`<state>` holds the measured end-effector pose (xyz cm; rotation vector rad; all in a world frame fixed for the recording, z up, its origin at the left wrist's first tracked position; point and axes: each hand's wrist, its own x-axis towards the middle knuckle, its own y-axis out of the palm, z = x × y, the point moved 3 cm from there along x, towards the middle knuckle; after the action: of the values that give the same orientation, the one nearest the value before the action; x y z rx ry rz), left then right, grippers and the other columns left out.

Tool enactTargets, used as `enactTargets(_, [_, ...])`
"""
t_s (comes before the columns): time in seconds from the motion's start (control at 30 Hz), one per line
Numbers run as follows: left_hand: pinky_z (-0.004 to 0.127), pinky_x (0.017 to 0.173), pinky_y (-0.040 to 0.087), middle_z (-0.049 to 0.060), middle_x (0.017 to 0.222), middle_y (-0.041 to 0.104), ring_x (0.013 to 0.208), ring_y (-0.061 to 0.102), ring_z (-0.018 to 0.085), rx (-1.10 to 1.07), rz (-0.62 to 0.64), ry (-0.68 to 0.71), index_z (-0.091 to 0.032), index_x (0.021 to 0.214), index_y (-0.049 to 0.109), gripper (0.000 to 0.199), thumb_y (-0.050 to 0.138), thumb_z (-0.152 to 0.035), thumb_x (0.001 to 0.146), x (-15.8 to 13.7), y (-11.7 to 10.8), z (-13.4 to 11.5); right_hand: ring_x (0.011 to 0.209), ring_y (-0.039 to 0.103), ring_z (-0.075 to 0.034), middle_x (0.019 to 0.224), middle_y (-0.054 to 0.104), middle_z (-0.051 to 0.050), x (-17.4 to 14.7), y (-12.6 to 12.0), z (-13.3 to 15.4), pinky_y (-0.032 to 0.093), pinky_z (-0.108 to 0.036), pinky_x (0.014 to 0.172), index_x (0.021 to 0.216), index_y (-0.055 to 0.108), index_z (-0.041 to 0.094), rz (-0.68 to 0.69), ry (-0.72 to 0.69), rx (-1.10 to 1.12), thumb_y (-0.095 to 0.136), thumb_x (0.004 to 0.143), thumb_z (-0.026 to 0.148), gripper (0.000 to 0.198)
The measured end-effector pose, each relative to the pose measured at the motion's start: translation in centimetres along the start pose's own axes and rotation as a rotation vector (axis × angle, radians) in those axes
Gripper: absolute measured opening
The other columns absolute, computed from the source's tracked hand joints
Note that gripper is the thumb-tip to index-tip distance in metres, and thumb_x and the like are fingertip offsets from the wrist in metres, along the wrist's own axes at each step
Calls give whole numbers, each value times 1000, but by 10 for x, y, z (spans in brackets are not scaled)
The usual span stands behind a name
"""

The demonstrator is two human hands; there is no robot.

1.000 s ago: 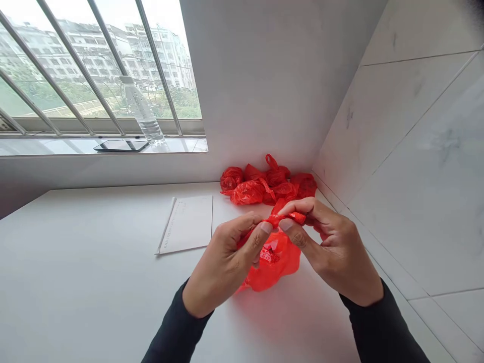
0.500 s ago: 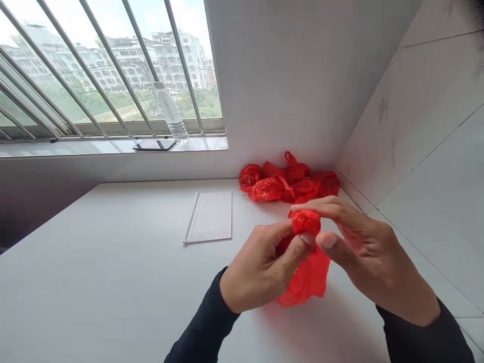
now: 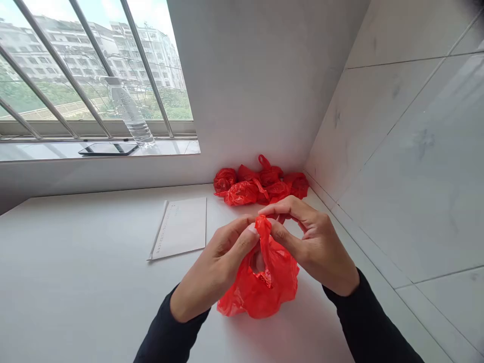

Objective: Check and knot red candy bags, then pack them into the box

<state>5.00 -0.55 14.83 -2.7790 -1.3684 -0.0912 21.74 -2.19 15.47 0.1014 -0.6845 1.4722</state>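
A thin red plastic bag [image 3: 270,290] hangs low over the white table, its lower part spread out and its handles drawn up between my hands. With thumb and fingers, my left hand [image 3: 223,257] pinches the left side of the gathered top. Opposite it, my right hand [image 3: 308,239] pinches the same red top from the right, thumb below and fingers above. An opening in the bag shows just under the pinched part. Whether anything lies inside the bag, I cannot tell.
Several bunched red plastic bags [image 3: 260,184] lie against the wall in the back corner. A white notebook [image 3: 183,227] rests on the white table [image 3: 86,272] to the left. On the windowsill are a dark flat device [image 3: 108,149] and a clear water bottle [image 3: 132,113]. A tiled wall [image 3: 408,151] bounds the right.
My view has turned right. The bag has opened out lower down, and its top is now a narrow upright strand. My right fingers have closed onto that top.
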Motion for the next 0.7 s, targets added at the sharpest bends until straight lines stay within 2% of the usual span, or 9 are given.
enactTargets(0.1, [31,84,50,2,92,59,88,57,18,84,55,-31,-28,116,60,20,57,-32,96,-3,2,-3,86,61,-16,98,70,1,1,0,-2,52,-34,83,102,73,28,-44,14,-35,68,96,32,8])
enactTargets(0.2, [29,84,51,0,102,58,92,54,17,154,107,-40,-32,123,54,51,77,-18,79,-3,8,-3,85,61,-16,98,70,1,2,0,-3,52,-33,80,102,73,29,-71,16,-62,67,96,31,8])
enactTargets(0.3, [24,76,52,-3,100,60,85,55,14,88,87,-82,-33,126,49,72,83,-6,69,-1,17,2,86,60,-16,97,69,2,2,0,-4,51,-31,79,101,73,30,-87,17,-75,67,96,30,8])
enactTargets(0.4, [17,63,47,-6,98,61,77,53,9,22,66,-111,-33,125,48,77,83,0,66,1,23,7,88,60,-14,96,68,4,2,1,-4,51,-30,82,101,73,31,-89,25,-76,67,97,31,7])
enactTargets(0.53, [14,54,40,-7,97,61,70,48,6,8,83,-77,-34,128,49,80,82,3,66,3,24,5,88,59,-14,97,68,4,1,2,-5,51,-29,81,102,73,30,-91,24,-100,66,97,31,8])
enactTargets(0.63, [15,57,44,-8,89,60,71,49,8,10,118,-72,-35,132,47,82,82,2,67,3,22,1,87,59,-14,96,68,3,1,3,-4,51,-29,78,102,73,29,-97,17,-136,65,98,29,9])
enactTargets(0.7, [19,65,51,-7,91,61,76,52,10,17,153,-92,-36,139,43,86,81,-1,70,1,21,-2,87,60,-15,97,67,2,2,3,-4,51,-30,77,102,73,29,-95,14,-143,64,98,29,10])
